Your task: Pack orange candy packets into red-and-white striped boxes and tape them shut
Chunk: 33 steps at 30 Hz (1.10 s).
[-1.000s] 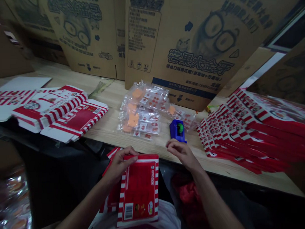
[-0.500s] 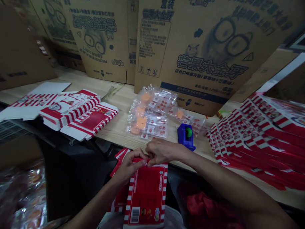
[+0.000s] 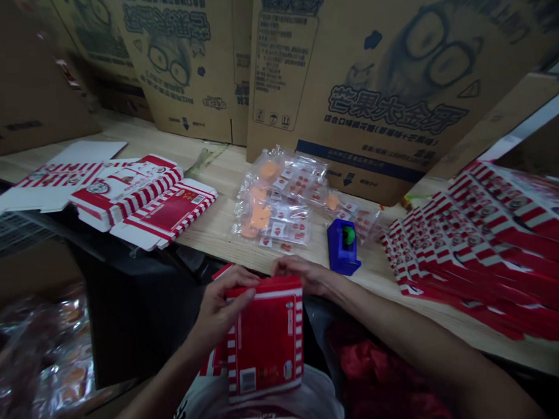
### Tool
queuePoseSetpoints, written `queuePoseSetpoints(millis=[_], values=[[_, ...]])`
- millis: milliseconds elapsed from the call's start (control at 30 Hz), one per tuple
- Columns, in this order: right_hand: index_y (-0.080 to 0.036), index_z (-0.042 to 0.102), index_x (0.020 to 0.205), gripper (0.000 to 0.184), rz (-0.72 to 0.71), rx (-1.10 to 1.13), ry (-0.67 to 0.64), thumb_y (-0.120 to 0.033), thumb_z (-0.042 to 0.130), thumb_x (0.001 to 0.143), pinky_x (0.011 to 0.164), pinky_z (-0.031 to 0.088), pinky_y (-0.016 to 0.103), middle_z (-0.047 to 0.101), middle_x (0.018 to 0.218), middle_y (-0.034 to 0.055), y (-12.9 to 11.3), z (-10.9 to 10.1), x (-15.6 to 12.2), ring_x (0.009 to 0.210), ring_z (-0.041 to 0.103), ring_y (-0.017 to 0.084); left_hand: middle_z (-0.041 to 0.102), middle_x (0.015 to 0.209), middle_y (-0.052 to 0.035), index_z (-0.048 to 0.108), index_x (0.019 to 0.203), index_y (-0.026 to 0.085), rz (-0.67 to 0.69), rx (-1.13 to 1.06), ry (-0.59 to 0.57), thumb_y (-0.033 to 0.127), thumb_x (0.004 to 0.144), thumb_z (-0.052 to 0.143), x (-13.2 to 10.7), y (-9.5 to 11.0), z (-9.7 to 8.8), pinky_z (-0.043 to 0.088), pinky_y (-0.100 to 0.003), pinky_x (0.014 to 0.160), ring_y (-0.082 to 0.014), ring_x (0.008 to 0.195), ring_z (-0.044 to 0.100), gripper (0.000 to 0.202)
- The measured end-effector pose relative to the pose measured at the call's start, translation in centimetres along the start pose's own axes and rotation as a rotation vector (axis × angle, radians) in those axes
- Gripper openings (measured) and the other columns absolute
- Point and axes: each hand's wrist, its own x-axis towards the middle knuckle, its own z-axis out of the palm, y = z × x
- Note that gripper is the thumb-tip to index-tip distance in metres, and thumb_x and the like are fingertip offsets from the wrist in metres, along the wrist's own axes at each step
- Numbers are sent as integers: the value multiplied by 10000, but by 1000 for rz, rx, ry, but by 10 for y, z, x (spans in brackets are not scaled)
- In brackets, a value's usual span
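A red carton with white-striped sides [image 3: 266, 340] stands upright on my lap, its printed back with a barcode facing me. My left hand [image 3: 223, 302] grips its upper left corner, thumb on the front face and fingers over the top edge. My right hand [image 3: 302, 274] is at the upper right corner, curled behind the top edge; its fingertips are partly hidden by the carton. Another red and white piece [image 3: 218, 357] shows behind the carton on the left, mostly covered.
On the table [image 3: 205, 231] lie clear bags with orange pieces [image 3: 261, 218], a blue tape dispenser [image 3: 343, 248] and flat cartons [image 3: 169, 212]. Stacked red-striped cartons [image 3: 480, 241] stand at right. Large cardboard boxes [image 3: 282, 136] line the back. A box of bagged pieces [image 3: 68, 349] sits lower left.
Both hands were pinching together at the middle of the carton's top edge. Now they are apart, the left at the left corner, the right behind the right corner. The top edge looks folded over.
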Motion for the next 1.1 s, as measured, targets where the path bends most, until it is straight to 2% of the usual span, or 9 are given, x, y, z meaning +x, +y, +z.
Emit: queuePoseSetpoints(millis=[167,333,533,633,700,767,867,967,1100], values=[[-168,623,1093,519,-131,-162,67,-418,824,684,884,468,305,681,1067,69,14,15,-17,966,645,176,666,901,-19,700,902,192,-179,-170,458,286,799,701,-15,-9,-15,463,-255,755,-156,813,611,140],[-147,686,1030,386,-158,-349,197,-358,785,723,783,488,278,725,959,50,-1,10,-16,821,663,157,697,783,-13,686,880,167,-365,-314,476,309,723,768,-25,-11,-22,476,-226,650,-126,666,614,227],[-153,711,1075,372,-126,-665,161,-396,685,794,683,489,269,736,904,27,-50,0,-2,738,643,161,701,773,-16,673,792,162,-214,-217,593,345,778,712,-13,-7,-52,501,-288,803,-163,780,666,187],[-149,725,1054,325,-104,-882,43,-376,593,862,770,513,337,735,955,67,-28,17,8,833,656,214,687,761,-14,657,806,156,-189,-114,636,361,773,704,-11,-14,-68,493,-277,777,-156,755,653,212],[-161,730,1057,299,-183,-1034,93,-333,564,879,885,494,416,710,1068,116,-1,30,10,966,648,262,680,758,-28,637,828,149,-201,71,597,396,793,659,-6,-22,-81,494,-283,740,-169,740,648,251],[-218,718,1104,285,-224,-1143,93,-301,605,857,1066,364,477,561,1356,124,25,39,10,1264,493,306,688,803,-53,626,878,150,-216,392,503,443,831,571,7,-31,-98,502,-308,731,-196,760,654,302],[-279,603,1294,446,-99,-1124,57,-354,625,855,1129,294,478,428,1487,100,40,41,6,1377,375,300,686,1027,-110,628,1016,163,-225,790,422,469,821,546,47,-40,-132,483,-384,859,-270,970,633,372],[-227,575,1320,498,-153,-1071,175,-411,612,858,1123,314,458,476,1441,134,28,38,6,1338,427,300,550,1319,-176,554,1234,165,-260,978,416,499,667,714,99,-44,-165,337,-502,1035,-384,1258,437,678],[-207,645,1189,380,-263,-995,253,-399,600,865,1023,429,404,621,1247,125,8,34,10,1165,574,276,407,1440,-261,418,1391,147,-378,1157,295,589,473,805,158,-52,-191,224,-633,1042,-489,1319,321,1089]])
